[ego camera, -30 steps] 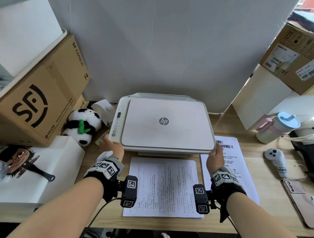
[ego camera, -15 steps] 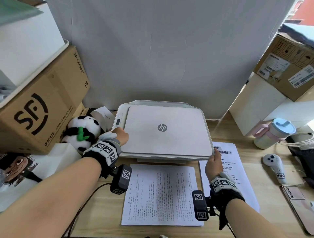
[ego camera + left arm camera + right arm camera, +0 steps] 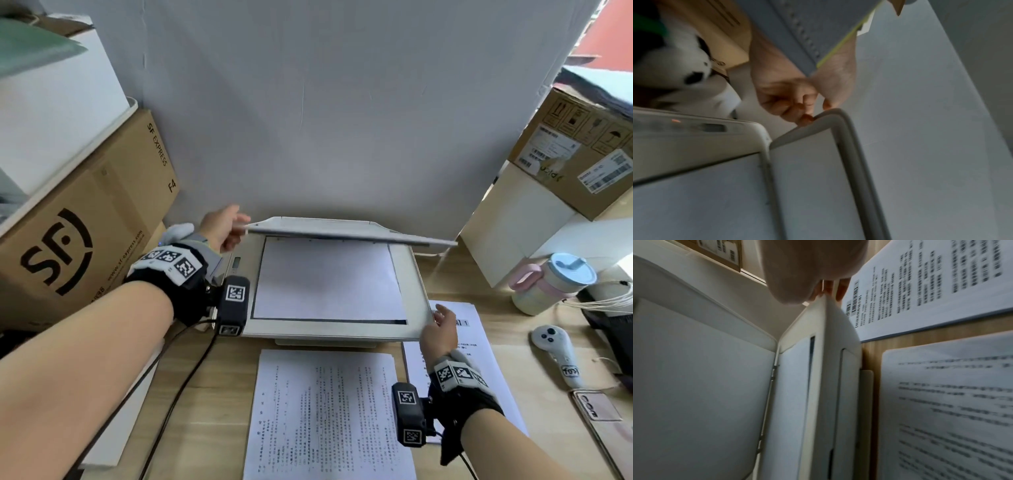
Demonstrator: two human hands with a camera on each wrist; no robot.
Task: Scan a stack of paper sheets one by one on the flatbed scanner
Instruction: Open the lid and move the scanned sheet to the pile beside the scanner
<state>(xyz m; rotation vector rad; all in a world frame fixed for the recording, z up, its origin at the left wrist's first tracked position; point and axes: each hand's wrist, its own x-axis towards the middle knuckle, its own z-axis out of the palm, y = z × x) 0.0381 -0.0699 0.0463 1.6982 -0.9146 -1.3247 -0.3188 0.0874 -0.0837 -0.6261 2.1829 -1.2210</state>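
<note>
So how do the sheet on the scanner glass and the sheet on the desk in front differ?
The glass sheet shows a blank white side; the desk sheet shows printed text. The glass sheet lies inside the scanner under the lid that the left hand holds raised; the desk sheet lies uncovered. Both lie flat.

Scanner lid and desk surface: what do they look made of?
Scanner lid, pinched by the left hand: apparently matte off-white moulded plastic, with rounded corners and an even sheen. Desk: light wood or wood-look laminate, showing straight grain lines; which one is unclear.

scanner [image 3: 416, 291] off-white | printed sheet [image 3: 329, 411] white, black text | box [image 3: 85, 222] brown | mug [image 3: 551, 284] pink, blue lid
</note>
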